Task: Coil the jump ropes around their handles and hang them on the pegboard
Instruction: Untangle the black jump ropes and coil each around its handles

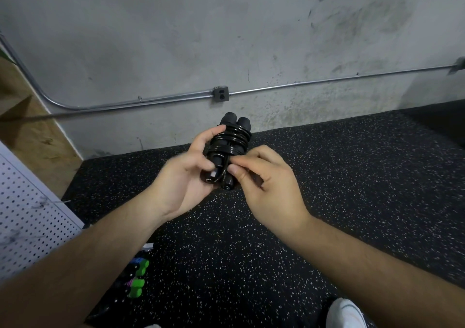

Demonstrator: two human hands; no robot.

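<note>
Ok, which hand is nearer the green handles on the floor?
Left. The left hand grips the black rope up and right of the green handles; the right hand sits farther right.

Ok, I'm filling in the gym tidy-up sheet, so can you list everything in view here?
black jump rope: one, black, coiled round its two handles, held at centre
green-handled jump rope: one bundle, green and black, lying lower left
pegboard: one, white, left edge
wall: one, grey concrete, behind
floor mat: one, black with white flecks, underfoot
conduit: one run, silver, along the wall
outlet box: one, grey, in the conduit run
shoe: one, white, bottom right
left hand: one, grips the handles
right hand: one, pinches the rope by the handles
</note>
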